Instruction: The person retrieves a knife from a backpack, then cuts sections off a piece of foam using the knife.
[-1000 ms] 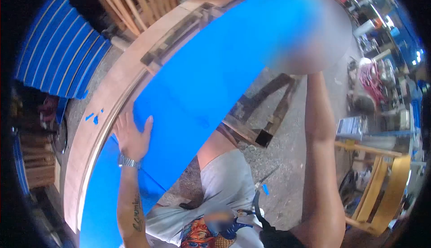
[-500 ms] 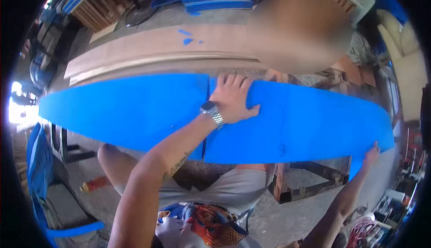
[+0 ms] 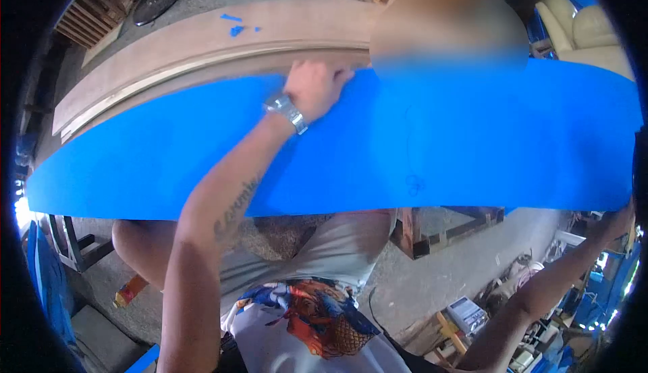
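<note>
A long blue sheet lies across the view, with a small looped pen mark right of its middle. At its far edge, left of centre, is my left hand, fingers bent and closed on the edge, with a metal watch on the wrist. My right hand is at the near right corner of the sheet, partly lost in the dark rim; it seems closed on that corner, though its fingers are mostly hidden.
Curved wooden boards with blue scraps lie beyond the sheet. Beneath it are a wooden frame on the right and a dark stand on the left. A cream chair is at the far right, with cluttered tools lower right.
My left hand has gone from flat and spread on the blue surface to bent at its far edge. My right hand and the sheet's right end are farther right. The dark gap across the sheet no longer shows.
</note>
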The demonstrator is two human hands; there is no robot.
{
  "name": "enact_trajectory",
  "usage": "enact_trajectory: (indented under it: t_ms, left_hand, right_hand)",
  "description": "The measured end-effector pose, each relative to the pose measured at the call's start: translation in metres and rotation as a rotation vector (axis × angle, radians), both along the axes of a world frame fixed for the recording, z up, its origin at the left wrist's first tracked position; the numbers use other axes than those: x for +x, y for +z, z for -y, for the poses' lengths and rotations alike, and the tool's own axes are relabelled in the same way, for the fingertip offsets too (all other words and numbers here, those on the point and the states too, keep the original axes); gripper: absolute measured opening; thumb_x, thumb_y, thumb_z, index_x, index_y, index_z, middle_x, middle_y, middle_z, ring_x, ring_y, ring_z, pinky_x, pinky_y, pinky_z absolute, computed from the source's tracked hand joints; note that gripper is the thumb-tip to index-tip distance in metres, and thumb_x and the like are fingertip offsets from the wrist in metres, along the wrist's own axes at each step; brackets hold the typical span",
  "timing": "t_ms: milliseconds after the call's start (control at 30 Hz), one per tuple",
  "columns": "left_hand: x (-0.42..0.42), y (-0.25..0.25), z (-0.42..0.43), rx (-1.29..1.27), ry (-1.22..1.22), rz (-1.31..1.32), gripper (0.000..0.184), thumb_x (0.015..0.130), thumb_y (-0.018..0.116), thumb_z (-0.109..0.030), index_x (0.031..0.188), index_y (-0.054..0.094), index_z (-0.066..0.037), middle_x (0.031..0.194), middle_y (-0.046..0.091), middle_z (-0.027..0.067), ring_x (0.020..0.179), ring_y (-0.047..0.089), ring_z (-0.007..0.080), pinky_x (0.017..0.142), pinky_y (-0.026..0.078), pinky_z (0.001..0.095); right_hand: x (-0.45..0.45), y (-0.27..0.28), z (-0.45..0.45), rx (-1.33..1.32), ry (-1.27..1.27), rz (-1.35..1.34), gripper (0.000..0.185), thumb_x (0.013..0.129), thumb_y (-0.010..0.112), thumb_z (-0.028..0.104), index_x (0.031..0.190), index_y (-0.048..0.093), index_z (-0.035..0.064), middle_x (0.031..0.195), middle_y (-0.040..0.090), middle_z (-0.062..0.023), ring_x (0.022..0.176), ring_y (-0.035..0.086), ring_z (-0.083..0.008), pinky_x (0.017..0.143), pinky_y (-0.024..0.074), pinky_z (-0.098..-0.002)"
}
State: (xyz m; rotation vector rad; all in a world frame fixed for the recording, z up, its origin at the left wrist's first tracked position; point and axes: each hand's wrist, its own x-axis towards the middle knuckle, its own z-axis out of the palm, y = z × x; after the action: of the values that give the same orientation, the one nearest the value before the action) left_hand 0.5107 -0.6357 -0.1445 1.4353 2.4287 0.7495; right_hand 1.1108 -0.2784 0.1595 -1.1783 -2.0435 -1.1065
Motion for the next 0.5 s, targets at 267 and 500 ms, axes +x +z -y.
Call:
enact_trajectory:
  t_ms: [267, 500]
  left_hand:
    - [-0.018, 0.013, -0.002, 0.116, -0.124, 0.102, 0.028, 0.090, 0.057, -0.034, 0.098, 0.070, -0.010, 0.090, 0.069, 0.0152, 0.085, 0.065, 0.0336, 0.081, 0.050, 0.0439]
    - [0.001, 0.008, -0.004, -0.085, -0.055, -0.247, 0.027, 0.091, 0.055, -0.031, 0.104, 0.069, -0.012, 0.097, 0.067, 0.0142, 0.094, 0.062, 0.0340, 0.085, 0.047, 0.0459]
  right_hand:
    - [0.070, -0.044, -0.095, -0.320, 0.155, -0.222, 0.040, 0.096, 0.052, 0.028, 0.124, 0.055, -0.0004, 0.096, 0.065, -0.0172, 0.084, 0.059, -0.0237, 0.075, 0.0477, -0.0378]
    - [0.036, -0.160, -0.076, -0.490, 0.038, -0.522, 0.039, 0.095, 0.057, 0.033, 0.104, 0.058, -0.0040, 0.083, 0.060, -0.0072, 0.069, 0.051, -0.0141, 0.056, 0.0425, -0.0297]
